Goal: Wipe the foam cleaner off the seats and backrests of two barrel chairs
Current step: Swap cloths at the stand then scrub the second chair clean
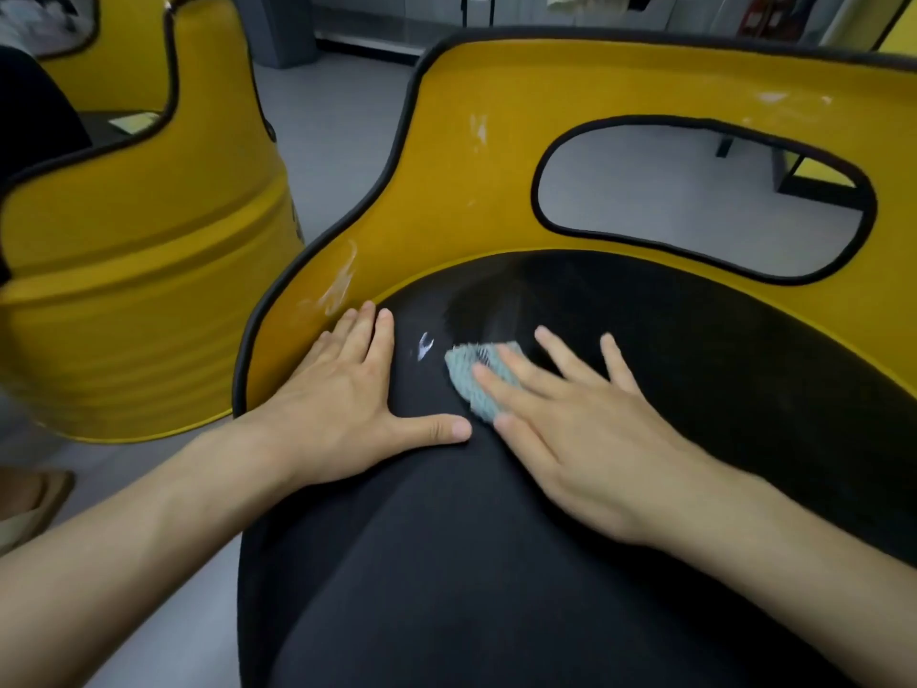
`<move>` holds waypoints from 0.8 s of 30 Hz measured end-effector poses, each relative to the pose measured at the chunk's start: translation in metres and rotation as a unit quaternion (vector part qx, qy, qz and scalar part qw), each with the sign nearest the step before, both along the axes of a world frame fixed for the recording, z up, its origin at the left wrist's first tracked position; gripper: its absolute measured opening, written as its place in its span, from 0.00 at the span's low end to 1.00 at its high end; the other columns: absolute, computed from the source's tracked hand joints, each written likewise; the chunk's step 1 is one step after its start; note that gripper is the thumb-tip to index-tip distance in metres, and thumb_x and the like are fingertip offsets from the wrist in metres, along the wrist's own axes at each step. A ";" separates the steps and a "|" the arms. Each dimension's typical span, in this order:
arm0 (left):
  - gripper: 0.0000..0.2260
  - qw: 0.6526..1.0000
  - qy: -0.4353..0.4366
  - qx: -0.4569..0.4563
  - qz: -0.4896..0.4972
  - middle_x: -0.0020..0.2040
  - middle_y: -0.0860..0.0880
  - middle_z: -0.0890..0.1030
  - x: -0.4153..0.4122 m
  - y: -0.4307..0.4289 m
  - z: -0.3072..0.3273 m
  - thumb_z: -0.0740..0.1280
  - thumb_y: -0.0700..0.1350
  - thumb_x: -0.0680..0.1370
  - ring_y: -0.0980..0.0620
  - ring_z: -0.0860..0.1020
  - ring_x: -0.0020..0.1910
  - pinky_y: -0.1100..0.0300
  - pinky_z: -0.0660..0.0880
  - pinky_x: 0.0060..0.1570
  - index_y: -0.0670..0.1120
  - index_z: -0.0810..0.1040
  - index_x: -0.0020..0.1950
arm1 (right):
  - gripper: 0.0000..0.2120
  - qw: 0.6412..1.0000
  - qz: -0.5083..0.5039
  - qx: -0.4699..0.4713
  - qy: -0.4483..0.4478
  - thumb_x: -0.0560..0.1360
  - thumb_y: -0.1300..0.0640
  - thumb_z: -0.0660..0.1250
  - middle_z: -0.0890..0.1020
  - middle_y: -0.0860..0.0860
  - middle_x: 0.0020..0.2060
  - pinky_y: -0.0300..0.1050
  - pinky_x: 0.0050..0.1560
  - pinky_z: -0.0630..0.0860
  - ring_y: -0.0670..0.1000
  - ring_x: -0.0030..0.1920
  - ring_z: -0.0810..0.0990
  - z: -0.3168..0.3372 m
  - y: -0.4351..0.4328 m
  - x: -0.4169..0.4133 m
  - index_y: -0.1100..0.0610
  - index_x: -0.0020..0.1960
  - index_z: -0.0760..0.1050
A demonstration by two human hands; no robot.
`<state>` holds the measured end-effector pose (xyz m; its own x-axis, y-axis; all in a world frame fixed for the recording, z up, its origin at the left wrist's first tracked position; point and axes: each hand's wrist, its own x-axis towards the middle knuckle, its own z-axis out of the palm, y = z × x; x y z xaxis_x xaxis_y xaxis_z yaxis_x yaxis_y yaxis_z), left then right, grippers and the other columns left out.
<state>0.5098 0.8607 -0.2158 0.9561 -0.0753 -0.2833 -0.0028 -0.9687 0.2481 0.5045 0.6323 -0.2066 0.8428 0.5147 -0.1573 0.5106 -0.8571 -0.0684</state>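
Foam residue point(425, 346) shows as a small white streak on the black seat point(694, 369) at mid-frame, just left of the blue-green cloth point(460, 365). The right hand point(575, 429) presses that cloth flat to the cushion, fingers straight and spread, none curled round it. The left hand point(347, 404) lies flat at the seat's left edge, fingers straight and thumb splayed, probably bracing. The step in hand looks like wiping the near chair's seat. Next the cloth should slide left over the streak, and the left thumb, lying close below that path, may need to give way. More white smears sit on the yellow backrest point(496, 181) at lower left, upper middle and far upper right, so that part is not yet done. At the left of the frame stands the second barrel chair point(149, 290), near the first, with grey floor point(337, 121) between them.
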 end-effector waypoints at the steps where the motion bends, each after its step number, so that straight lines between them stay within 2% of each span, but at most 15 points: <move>1: 0.65 1.000 0.002 0.000 -0.001 0.82 0.50 0.32 0.000 0.001 0.000 0.52 0.85 0.58 0.53 0.33 0.80 0.55 0.37 0.78 0.49 0.30 0.81 | 0.26 1.000 0.010 -0.010 0.011 0.82 0.41 0.33 0.41 0.39 0.80 0.67 0.76 0.35 0.50 0.80 0.34 0.002 -0.002 -0.013 0.38 0.80 0.36; 5: 0.67 1.000 0.002 0.010 -0.005 0.81 0.50 0.31 0.002 0.002 -0.002 0.50 0.87 0.56 0.53 0.32 0.80 0.57 0.36 0.76 0.49 0.29 0.81 | 0.29 0.999 0.000 -0.027 -0.017 0.78 0.39 0.29 0.40 0.39 0.80 0.68 0.76 0.36 0.52 0.80 0.36 -0.005 0.005 -0.004 0.37 0.79 0.33; 9: 0.68 1.000 0.000 0.012 -0.005 0.81 0.51 0.31 0.003 0.003 -0.002 0.47 0.89 0.53 0.54 0.32 0.80 0.56 0.36 0.76 0.50 0.30 0.81 | 0.24 0.998 -0.064 0.008 -0.020 0.85 0.42 0.39 0.44 0.40 0.81 0.73 0.74 0.39 0.56 0.81 0.41 -0.013 0.023 0.075 0.37 0.80 0.40; 12: 0.68 1.000 -0.004 0.001 -0.008 0.81 0.51 0.31 0.001 0.002 -0.001 0.47 0.88 0.54 0.54 0.32 0.79 0.57 0.36 0.76 0.50 0.30 0.81 | 0.24 0.990 -0.137 0.019 0.000 0.85 0.43 0.40 0.46 0.42 0.81 0.75 0.73 0.40 0.59 0.81 0.42 -0.007 0.014 0.132 0.38 0.81 0.43; 14: 0.68 1.000 -0.011 -0.002 -0.009 0.82 0.52 0.32 0.000 0.002 -0.002 0.46 0.88 0.53 0.54 0.33 0.80 0.57 0.36 0.76 0.50 0.31 0.81 | 0.24 0.986 -0.166 0.014 0.009 0.85 0.44 0.40 0.47 0.43 0.82 0.75 0.73 0.41 0.60 0.81 0.43 -0.007 0.006 0.142 0.39 0.81 0.44; 18: 0.67 1.000 -0.014 -0.002 -0.010 0.81 0.50 0.31 0.001 0.002 -0.004 0.48 0.88 0.55 0.53 0.32 0.80 0.55 0.36 0.78 0.49 0.30 0.81 | 0.25 0.990 -0.137 0.003 -0.036 0.85 0.44 0.40 0.49 0.44 0.82 0.71 0.76 0.43 0.56 0.81 0.44 -0.009 -0.005 0.090 0.41 0.82 0.44; 22: 0.65 1.000 -0.010 0.001 -0.005 0.81 0.50 0.30 0.001 0.001 -0.004 0.51 0.85 0.57 0.53 0.31 0.80 0.55 0.36 0.78 0.48 0.30 0.81 | 0.25 0.999 -0.049 0.001 -0.005 0.84 0.42 0.39 0.43 0.39 0.81 0.63 0.78 0.41 0.49 0.80 0.38 -0.003 -0.007 0.019 0.37 0.81 0.40; 24: 0.66 1.000 -0.011 0.002 -0.005 0.81 0.50 0.30 0.002 0.001 -0.005 0.48 0.87 0.57 0.53 0.31 0.80 0.55 0.36 0.78 0.48 0.29 0.81 | 0.25 0.999 -0.030 -0.011 -0.012 0.84 0.42 0.39 0.41 0.38 0.80 0.64 0.78 0.40 0.50 0.80 0.35 -0.005 -0.001 0.015 0.37 0.80 0.38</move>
